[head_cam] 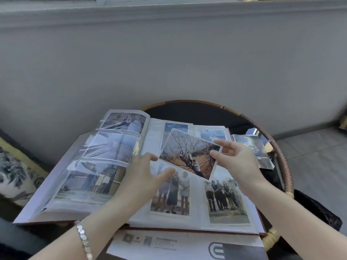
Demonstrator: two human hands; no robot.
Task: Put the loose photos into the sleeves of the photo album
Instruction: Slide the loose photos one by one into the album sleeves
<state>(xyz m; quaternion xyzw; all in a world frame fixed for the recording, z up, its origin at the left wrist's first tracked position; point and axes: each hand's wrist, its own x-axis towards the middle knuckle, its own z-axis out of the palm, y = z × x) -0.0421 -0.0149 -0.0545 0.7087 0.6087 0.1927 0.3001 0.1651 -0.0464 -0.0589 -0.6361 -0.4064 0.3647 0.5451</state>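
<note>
Most visible sleeves of the photo album (197, 203) are filled, and the right hand (238, 162) pinches a loose photo (185, 152) above its right page, the left hand (142, 175) relaxed, perhaps touching the photo's corner, while a stack (257, 149) beside the album's right edge remains.

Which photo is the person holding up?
The tree photo, tilted over the album, pinched by the right hand. The others lie flat in sleeves or in the stack beside it.
</note>
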